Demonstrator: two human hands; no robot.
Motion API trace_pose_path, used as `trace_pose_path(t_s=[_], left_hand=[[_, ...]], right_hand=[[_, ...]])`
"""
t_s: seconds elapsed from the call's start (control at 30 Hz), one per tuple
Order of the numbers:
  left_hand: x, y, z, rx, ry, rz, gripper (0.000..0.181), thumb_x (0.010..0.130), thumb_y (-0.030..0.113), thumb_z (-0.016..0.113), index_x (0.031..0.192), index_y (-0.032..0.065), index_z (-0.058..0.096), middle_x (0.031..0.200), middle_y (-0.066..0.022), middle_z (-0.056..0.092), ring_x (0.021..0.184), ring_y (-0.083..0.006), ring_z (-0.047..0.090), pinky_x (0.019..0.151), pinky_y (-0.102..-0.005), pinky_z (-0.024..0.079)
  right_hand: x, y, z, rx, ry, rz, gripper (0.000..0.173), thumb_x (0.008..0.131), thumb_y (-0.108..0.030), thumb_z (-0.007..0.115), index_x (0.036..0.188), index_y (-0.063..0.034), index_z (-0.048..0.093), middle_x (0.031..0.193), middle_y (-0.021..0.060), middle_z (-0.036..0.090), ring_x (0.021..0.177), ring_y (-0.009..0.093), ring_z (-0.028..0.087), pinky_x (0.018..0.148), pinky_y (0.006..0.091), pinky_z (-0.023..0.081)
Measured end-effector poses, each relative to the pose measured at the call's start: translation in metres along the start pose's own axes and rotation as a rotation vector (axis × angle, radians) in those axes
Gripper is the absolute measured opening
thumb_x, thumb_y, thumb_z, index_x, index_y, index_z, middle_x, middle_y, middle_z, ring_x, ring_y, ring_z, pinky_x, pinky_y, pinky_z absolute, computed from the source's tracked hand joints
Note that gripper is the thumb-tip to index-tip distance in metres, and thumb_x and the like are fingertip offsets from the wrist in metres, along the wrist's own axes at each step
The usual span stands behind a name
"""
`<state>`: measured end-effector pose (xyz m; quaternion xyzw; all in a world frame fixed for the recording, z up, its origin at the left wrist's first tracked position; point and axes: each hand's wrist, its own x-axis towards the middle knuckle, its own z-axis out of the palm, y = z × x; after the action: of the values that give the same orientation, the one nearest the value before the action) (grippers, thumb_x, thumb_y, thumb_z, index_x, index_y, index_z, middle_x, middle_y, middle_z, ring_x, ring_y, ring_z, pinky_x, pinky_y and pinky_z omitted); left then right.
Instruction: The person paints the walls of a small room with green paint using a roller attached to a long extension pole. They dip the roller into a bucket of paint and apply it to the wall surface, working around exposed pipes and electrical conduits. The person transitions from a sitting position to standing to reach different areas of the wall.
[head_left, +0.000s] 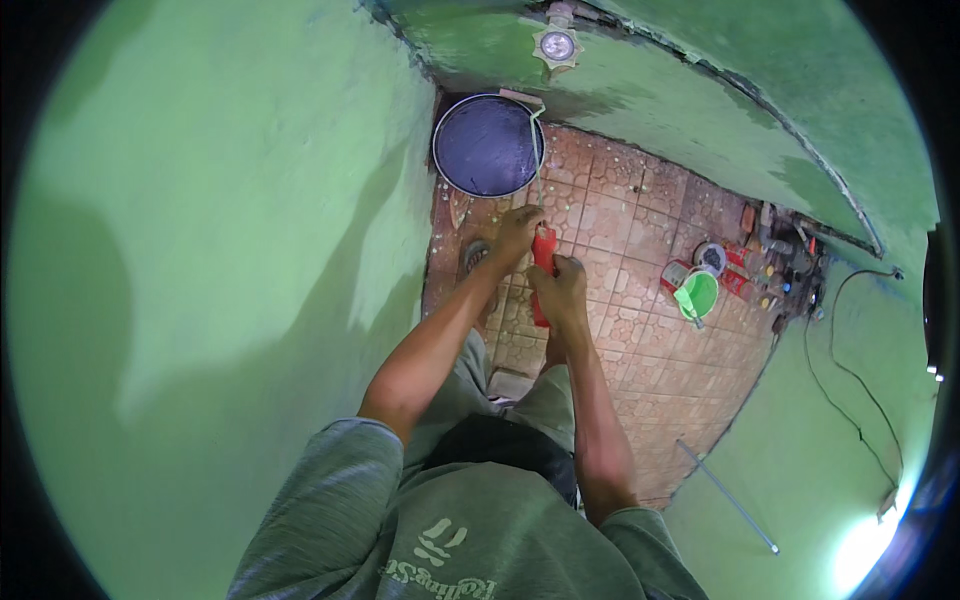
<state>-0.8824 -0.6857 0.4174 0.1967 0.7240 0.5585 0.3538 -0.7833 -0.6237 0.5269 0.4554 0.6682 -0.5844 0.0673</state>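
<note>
A paint roller frame with a red handle (544, 259) is between my two hands, its thin metal rod running away from me to the roller sleeve (520, 97). My right hand (561, 289) is closed around the red handle. My left hand (517, 231) is at the handle's far end by the rod, fingers bent; whether it grips the rod is hard to tell. The roller sleeve lies at the far rim of a round, dark blue-topped container (489, 146), which stands in the corner against the green walls.
On the tiled floor (600, 214) at right stand a green paint pot (697, 295), cans and bottles. A round wall fitting (557, 46) juts out ahead. A green wall (225, 225) rises close on my left. A thin pole (727, 496) leans at lower right, near hanging cables (862, 360).
</note>
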Motion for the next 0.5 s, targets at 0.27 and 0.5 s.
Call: trace_pose_path(t_s=[0.27, 0.5], left_hand=[[0.011, 0.018, -0.009, -0.243, -0.021, -0.177, 0.025, 0.088, 0.012, 0.05, 0.104, -0.0014, 0.063, 0.096, -0.0065, 0.062, 0.082, -0.0142, 0.056, 0.075, -0.0264, 0.044], [0.012, 0.014, -0.019, -0.079, 0.017, 0.016, 0.024, 0.087, 0.012, 0.049, 0.1, -0.0011, 0.064, 0.085, -0.0043, 0.058, 0.077, -0.0095, 0.051, 0.07, -0.0241, 0.041]], right_hand=[[0.004, -0.028, -0.002, 0.057, 0.032, 0.03, 0.015, 0.073, -0.01, 0.058, 0.074, 0.0042, 0.057, 0.057, 0.0062, 0.053, 0.046, 0.013, 0.052, 0.042, 0.0275, 0.042], [0.001, -0.02, 0.012, 0.044, 0.033, -0.016, 0.016, 0.074, -0.01, 0.058, 0.079, 0.0053, 0.056, 0.058, 0.0056, 0.052, 0.045, 0.012, 0.049, 0.041, 0.0275, 0.039]])
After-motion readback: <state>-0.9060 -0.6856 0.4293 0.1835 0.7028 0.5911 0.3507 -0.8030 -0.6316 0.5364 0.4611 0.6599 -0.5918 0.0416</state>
